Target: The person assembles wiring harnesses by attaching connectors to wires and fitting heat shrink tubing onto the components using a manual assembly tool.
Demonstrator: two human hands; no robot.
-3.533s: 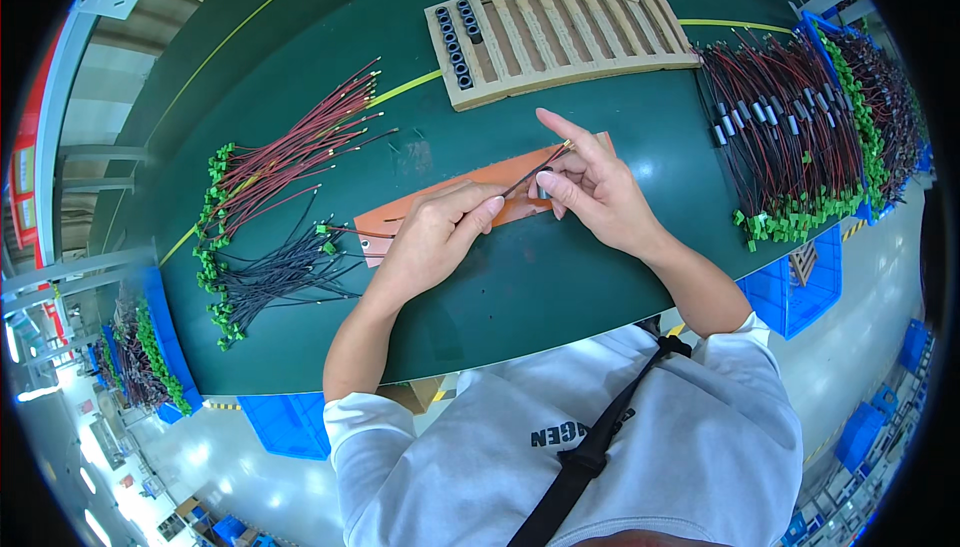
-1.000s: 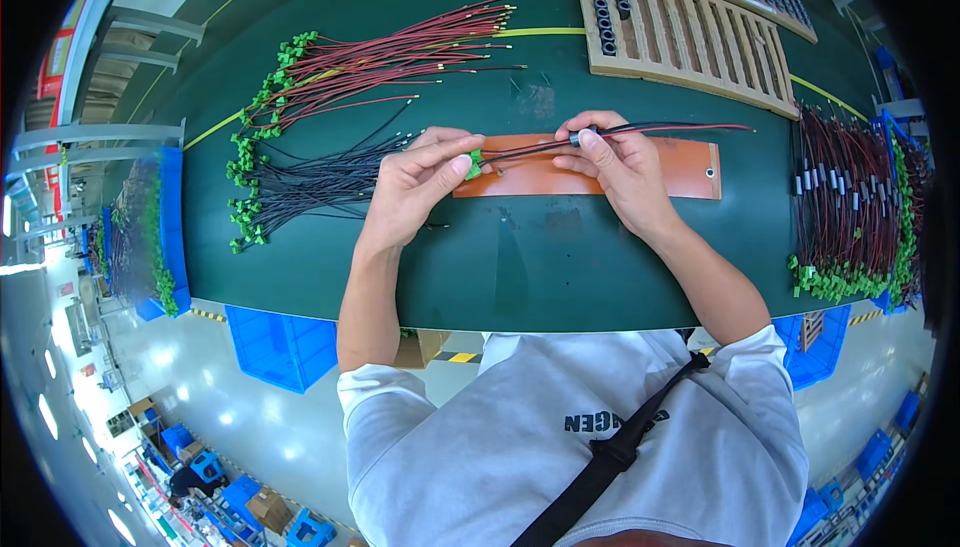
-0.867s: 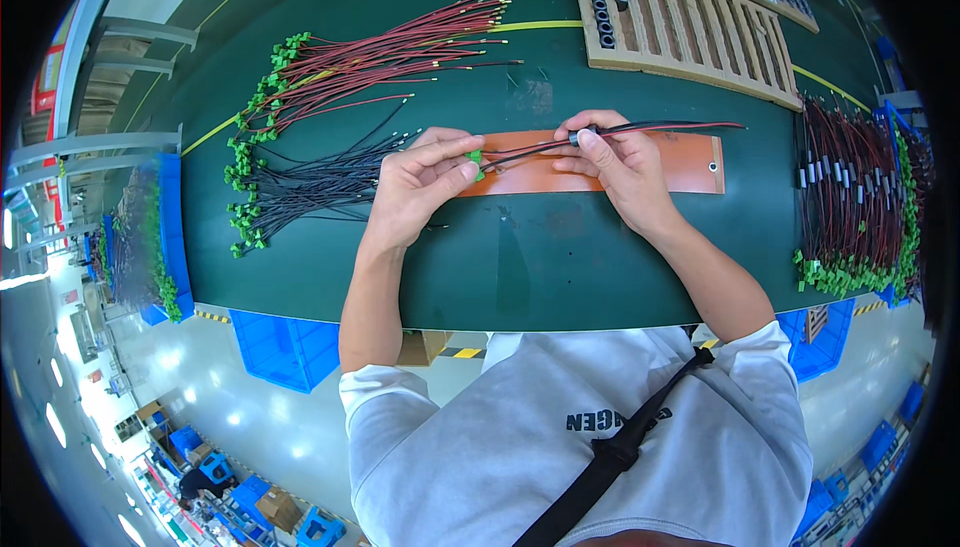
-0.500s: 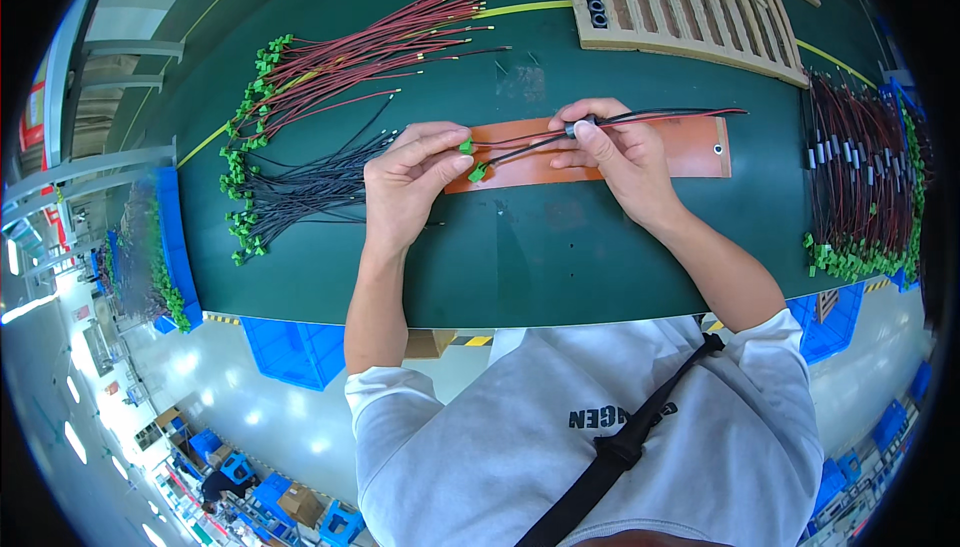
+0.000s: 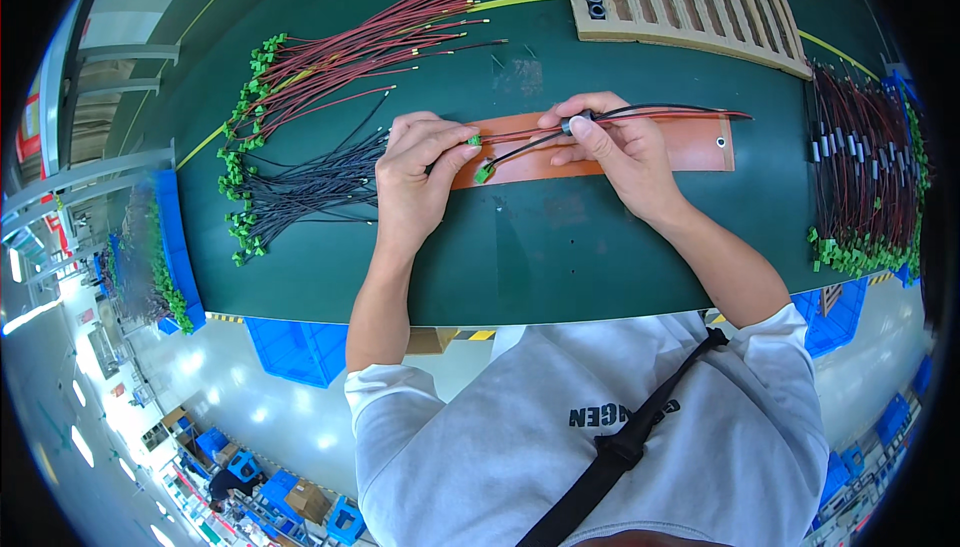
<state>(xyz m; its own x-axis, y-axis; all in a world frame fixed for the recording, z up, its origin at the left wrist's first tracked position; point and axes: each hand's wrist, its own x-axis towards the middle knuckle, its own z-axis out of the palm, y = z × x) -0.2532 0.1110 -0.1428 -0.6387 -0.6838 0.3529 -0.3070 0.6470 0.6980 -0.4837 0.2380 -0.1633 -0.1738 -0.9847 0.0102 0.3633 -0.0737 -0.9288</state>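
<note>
My left hand (image 5: 418, 172) is closed in a pinch on the small green connector (image 5: 474, 141) at the end of a red wire. Just beside its fingertips, a second green connector (image 5: 485, 173) on a black wire lies over the orange-brown strip (image 5: 540, 167). My right hand (image 5: 625, 152) grips a short black cylindrical ring (image 5: 577, 127) between thumb and fingers. Both wires run through that ring, and their free ends (image 5: 715, 113) stick out to the right above the strip. The right hand's lower fingers are partly behind the wires.
Red wires (image 5: 380, 42) and black wires (image 5: 320, 190) with green connectors lie in bunches on the left of the green table (image 5: 480, 277). A slatted wooden tray (image 5: 690, 2) holding black rings stands at the back right. Assembled wire bundles (image 5: 865, 167) are heaped at the right edge.
My left hand has shifted slightly right, closer to my right hand, along with the pinched green connector. My right hand keeps its grip on the black ring.
</note>
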